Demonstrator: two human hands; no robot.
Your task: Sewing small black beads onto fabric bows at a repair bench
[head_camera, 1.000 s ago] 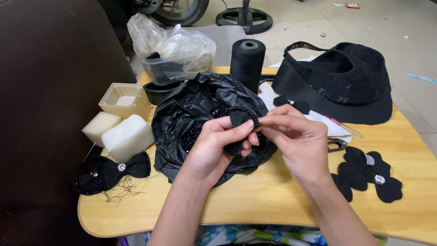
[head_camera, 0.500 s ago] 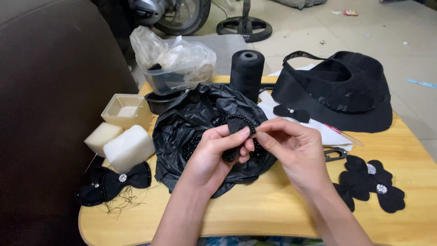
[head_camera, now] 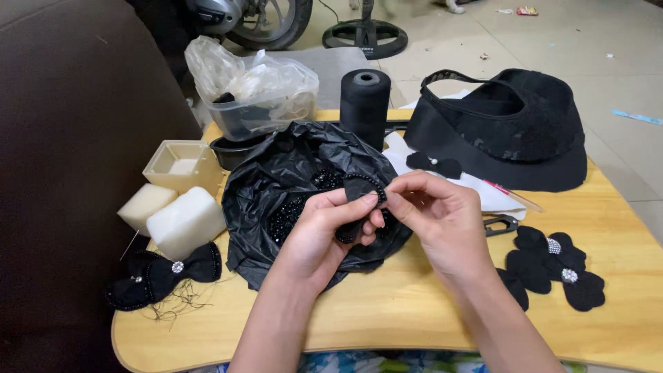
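Observation:
My left hand (head_camera: 324,231) pinches a small black fabric piece edged with black beads (head_camera: 359,190), held above an open black plastic bag (head_camera: 276,186) with loose black beads (head_camera: 290,214) inside. My right hand (head_camera: 438,217) meets it from the right, thumb and forefinger pinched at the beaded edge; whatever they pinch is too small to see. Both hands hover over the middle of the wooden table (head_camera: 414,311).
A black thread spool (head_camera: 364,103) and a black hat (head_camera: 511,128) stand behind. Clear plastic container with bag (head_camera: 252,90), small square tray (head_camera: 181,164) and white foam blocks (head_camera: 176,217) sit left. Black bows (head_camera: 162,273) lie front left, black fabric flowers (head_camera: 552,266) right, small clippers (head_camera: 501,224) near them.
Both hands stay together on the beaded piece; the right hand's fingers have shifted slightly along its edge. The view moved a little.

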